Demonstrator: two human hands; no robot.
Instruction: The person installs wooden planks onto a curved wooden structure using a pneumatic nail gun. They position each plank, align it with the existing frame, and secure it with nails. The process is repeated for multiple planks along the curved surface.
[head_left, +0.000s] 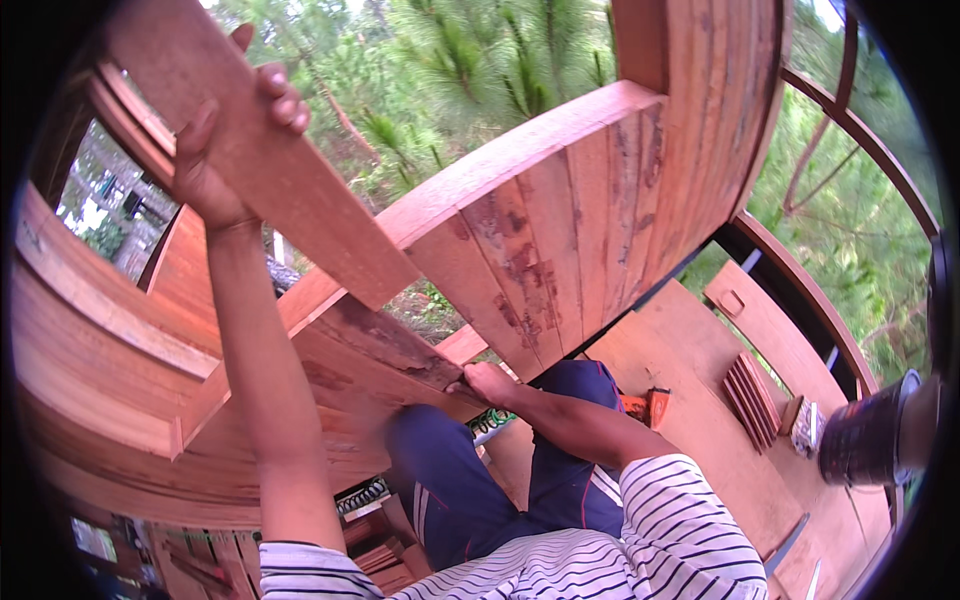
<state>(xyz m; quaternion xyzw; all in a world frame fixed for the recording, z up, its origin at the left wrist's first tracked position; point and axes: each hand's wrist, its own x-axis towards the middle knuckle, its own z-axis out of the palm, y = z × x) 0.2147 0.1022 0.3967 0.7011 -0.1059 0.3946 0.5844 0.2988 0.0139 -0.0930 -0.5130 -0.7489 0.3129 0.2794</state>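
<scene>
– Green trees [480, 70] all behind a curved wooden wall [590, 230], nice spot. What's the count, going left to right?

– Two hands total. First, one left hand [208, 180] with one plank [300, 190] in it. Arm's raised nearly straight, thumb on the plank's left edge, fingers wrapped round the right edge, so that's a proper hold.

– How's the plank pointing?

– It's up at the upper left, long axis on a diagonal from upper left to lower right, broad face to the camera. Lower end shows in front of the gap in the wall.

– And the other hand?

– One right hand [490, 385], lower down, elbow bent, fingers curled in at the end of one stained board [385, 345]. Can't tell if it's really gripping it.

– Further right?

– One orange tool [655, 406], one stack of wood strips [752, 402], one black bucket [862, 440], along the wooden deck [690, 345].
</scene>
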